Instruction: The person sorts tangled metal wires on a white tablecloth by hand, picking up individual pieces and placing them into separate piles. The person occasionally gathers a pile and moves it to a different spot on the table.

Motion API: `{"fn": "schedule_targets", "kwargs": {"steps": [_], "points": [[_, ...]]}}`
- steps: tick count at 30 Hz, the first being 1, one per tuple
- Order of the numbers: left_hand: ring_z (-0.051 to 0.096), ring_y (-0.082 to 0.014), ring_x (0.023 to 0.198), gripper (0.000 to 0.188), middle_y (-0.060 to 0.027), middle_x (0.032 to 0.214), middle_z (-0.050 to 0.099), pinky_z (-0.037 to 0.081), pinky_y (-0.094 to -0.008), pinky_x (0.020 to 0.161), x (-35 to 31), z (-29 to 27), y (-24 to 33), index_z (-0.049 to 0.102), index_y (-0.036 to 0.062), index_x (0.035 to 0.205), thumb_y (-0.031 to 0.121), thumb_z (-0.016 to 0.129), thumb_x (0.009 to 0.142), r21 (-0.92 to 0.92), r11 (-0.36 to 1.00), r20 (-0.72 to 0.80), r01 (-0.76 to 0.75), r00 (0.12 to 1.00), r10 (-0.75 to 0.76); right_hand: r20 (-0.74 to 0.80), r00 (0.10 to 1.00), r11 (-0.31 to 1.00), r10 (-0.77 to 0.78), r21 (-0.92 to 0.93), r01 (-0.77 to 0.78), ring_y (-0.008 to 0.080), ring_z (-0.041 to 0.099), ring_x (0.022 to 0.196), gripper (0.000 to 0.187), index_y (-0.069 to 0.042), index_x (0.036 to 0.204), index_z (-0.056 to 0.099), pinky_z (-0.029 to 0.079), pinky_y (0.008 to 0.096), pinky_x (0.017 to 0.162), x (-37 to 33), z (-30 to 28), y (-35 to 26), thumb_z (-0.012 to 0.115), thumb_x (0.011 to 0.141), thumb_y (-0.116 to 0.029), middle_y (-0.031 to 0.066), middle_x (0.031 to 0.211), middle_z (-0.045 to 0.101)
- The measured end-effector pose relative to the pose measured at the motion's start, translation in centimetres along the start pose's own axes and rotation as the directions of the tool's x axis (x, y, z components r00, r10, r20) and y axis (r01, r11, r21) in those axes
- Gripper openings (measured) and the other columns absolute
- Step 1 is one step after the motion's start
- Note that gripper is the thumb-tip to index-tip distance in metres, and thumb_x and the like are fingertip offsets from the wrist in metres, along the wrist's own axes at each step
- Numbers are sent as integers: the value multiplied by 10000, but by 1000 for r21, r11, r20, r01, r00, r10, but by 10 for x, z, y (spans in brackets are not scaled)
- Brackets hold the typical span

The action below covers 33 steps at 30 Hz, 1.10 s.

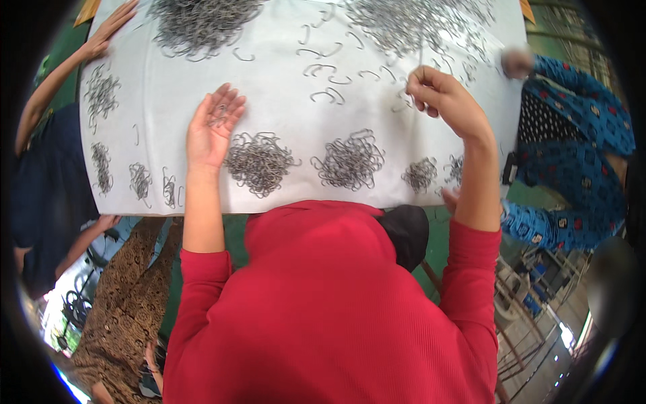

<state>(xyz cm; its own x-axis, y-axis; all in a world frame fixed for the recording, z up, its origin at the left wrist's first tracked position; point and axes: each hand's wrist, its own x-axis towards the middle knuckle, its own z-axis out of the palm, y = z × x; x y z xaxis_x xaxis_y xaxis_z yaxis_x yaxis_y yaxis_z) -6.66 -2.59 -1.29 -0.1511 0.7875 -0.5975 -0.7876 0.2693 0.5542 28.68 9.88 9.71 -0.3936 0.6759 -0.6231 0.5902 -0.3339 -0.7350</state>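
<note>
The two hands were over the white table. The left hand lay palm up, fingers spread, with a few metal hooks on it; their exact number could not be told. The right hand was narrow, fingers curled in toward the thumb, and whether it gripped a hook could not be told. Ten heaps of hooks stood on the table: two large along the far side, two medium in front of the red shirt, two small at right, four small at left. More hooks lay loose between. They were thin, grey, curved wires.
</note>
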Motion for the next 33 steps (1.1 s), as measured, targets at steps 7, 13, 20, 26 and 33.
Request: {"fn": "schedule_targets", "kwargs": {"steps": [7, 13, 20, 26, 33], "points": [[555, -296, 1076, 376, -189, 1149, 546, 497, -365, 924, 3, -3, 1, 465, -99, 1204, 168, 470, 940, 2, 1000, 16, 13, 1000, -13, -255, 956, 636, 146, -716, -288, 322, 594, 824, 140, -60, 817, 619, 465, 410, 733, -87, 23, 65, 632, 743, -178, 133, 871, 597], [568, -288, 1050, 377, -183, 1124, 558, 502, -359, 908, -2, 1, 1, 477, -88, 1196, 187, 476, 937, 30, 1000, 7, 2, 1000, -3, -300, 945, 782, -130, -617, -88, 304, 592, 779, 106, -63, 803, 613, 469, 392, 688, -48, 55, 42, 631, 778, -164, 100, 856, 598], [591, -268, 1001, 386, -173, 1082, 578, 512, -343, 873, -15, 5, -15, 498, -77, 1180, 224, 464, 941, 13, 997, 9, 80, 997, -81, -210, 858, 732, -468, -636, 244, 283, 590, 748, 91, -68, 794, 620, 466, 374, 662, 62, 96, -10, 621, 795, -159, 77, 824, 591], [602, -253, 965, 386, -168, 1043, 589, 524, -330, 849, -22, 14, -17, 503, -85, 1166, 228, 464, 942, 20, 995, -2, 101, 995, -101, -19, 884, 553, -467, -786, 275, 260, 593, 761, 78, -86, 821, 629, 468, 369, 690, 105, 96, -21, 611, 800, -159, 50, 858, 593], [597, -269, 991, 401, -180, 1062, 587, 522, -330, 855, -20, 27, -14, 494, -93, 1174, 233, 457, 945, 35, 991, 67, 133, 989, -135, -22, 853, 466, -522, -845, 264, 262, 593, 739, 117, -46, 823, 600, 470, 361, 680, 104, 88, -24, 587, 820, -162, 90, 847, 584]]}}
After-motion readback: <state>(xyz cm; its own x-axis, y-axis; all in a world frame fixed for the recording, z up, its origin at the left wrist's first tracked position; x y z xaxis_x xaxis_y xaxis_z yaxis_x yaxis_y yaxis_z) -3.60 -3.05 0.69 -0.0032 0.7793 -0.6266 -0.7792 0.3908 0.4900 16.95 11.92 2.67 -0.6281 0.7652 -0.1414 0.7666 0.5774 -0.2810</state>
